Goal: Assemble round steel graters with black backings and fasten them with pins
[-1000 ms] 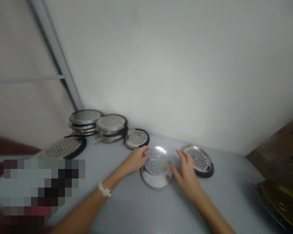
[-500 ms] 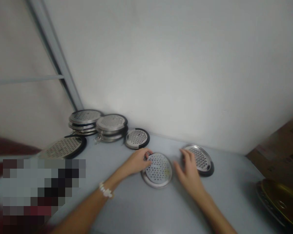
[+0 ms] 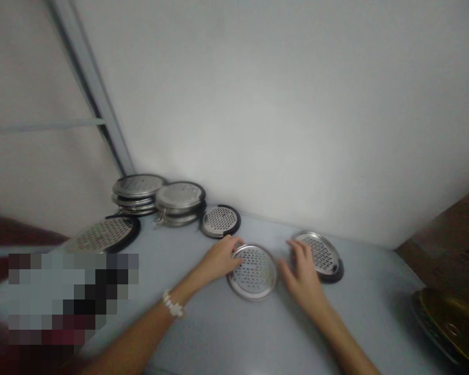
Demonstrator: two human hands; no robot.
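Observation:
A round metal grater [image 3: 255, 273] with a perforated face lies in front of me. My left hand [image 3: 221, 259] grips its left rim, the thumb over the face and the other fingers partly hidden. To its right, my right hand [image 3: 303, 268] is open, thumb and fingers apart, not touching that grater. Behind the right hand's fingers is a second round grater [image 3: 318, 252] with a black edge piece; whether the fingertips touch it I cannot tell. Beyond my left hand lies another black-edged grater [image 3: 221, 221].
Two stacks of round graters, a left stack [image 3: 139, 186] and a right stack [image 3: 181, 195], stand by the wall. A larger-looking black-edged grater [image 3: 105, 235] lies at left beside a blurred-out patch. On the grey table [image 3: 219, 333], a dark yellowish round object [image 3: 449, 323] sits front right, near a cardboard box [image 3: 453, 245].
The view has shifted very slightly. Bluish and yellow tints on the gripped grater's face look fainter now, and its rim shows more evenly. Both hands stay almost where they were.

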